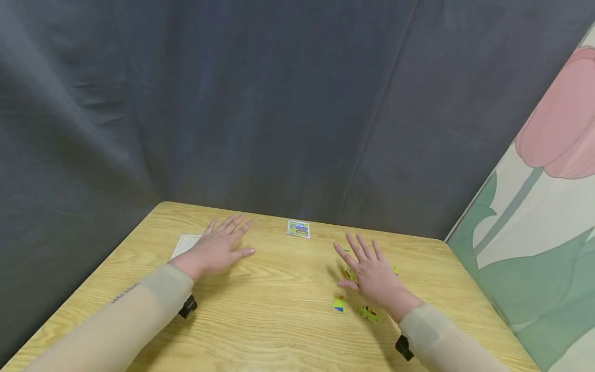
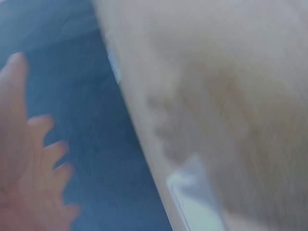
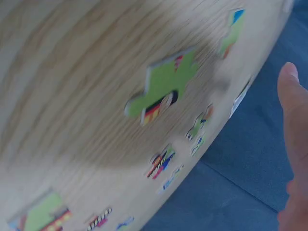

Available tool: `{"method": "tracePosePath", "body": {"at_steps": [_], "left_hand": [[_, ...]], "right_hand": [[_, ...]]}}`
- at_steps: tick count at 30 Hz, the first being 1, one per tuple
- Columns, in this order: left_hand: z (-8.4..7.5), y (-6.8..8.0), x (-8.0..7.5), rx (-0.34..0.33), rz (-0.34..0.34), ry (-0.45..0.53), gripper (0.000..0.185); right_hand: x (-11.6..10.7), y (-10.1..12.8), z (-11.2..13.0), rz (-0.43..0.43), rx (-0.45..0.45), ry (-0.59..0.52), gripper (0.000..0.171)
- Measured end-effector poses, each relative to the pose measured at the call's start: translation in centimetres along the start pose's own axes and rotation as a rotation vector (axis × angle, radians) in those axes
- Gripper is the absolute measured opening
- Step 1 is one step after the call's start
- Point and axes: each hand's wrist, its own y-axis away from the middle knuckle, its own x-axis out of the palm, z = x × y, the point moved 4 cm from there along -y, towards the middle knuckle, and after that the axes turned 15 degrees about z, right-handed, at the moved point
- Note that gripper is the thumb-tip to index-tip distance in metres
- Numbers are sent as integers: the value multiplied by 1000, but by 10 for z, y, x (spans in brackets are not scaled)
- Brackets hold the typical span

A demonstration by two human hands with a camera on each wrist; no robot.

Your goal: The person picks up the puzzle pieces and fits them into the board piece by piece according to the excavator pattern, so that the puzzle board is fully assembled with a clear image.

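Observation:
My left hand (image 1: 216, 251) hovers above the left part of the table with its fingers spread and nothing in them. Partly hidden behind it lies a white flat board or tray (image 1: 185, 242); the left wrist view shows a blurred corner of that white board (image 2: 195, 204). On the other side, my right hand (image 1: 375, 276) is raised over scattered jigsaw puzzle pieces, fingers splayed and holding nothing. One green puzzle piece (image 1: 369, 313) and another with a blue corner (image 1: 340, 305) lie near it. In the right wrist view a large green piece (image 3: 168, 86) is closest.
A small printed picture card (image 1: 298, 229) lies near the far edge of the wooden table (image 1: 279, 320). Dark curtain (image 1: 279, 103) hangs right behind the table. At the right stands a wall panel (image 1: 558, 206) with a tulip pattern.

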Motion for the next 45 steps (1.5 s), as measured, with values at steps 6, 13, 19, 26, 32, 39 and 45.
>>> {"method": "tracePosePath", "body": {"at_steps": [6, 13, 19, 26, 32, 39, 45], "left_hand": [[58, 32, -12, -28, 90, 269, 75], [127, 74, 4, -154, 185, 370, 91], [143, 83, 22, -224, 244, 366, 96], [140, 85, 15, -247, 253, 347, 95], [141, 86, 10, -225, 293, 307, 97], [141, 85, 5, -265, 382, 337, 107], [131, 81, 6, -239, 372, 328, 105]], "right_hand": [[-4, 8, 9, -38, -27, -261, 69], [1, 14, 24, 78, -58, -466, 51], [8, 18, 33, 179, -47, -565, 42], [10, 21, 35, 199, -21, -646, 39], [8, 23, 36, 212, -54, -708, 34], [9, 27, 38, 217, -44, -788, 29], [10, 33, 34, 238, 48, -772, 32]]}}
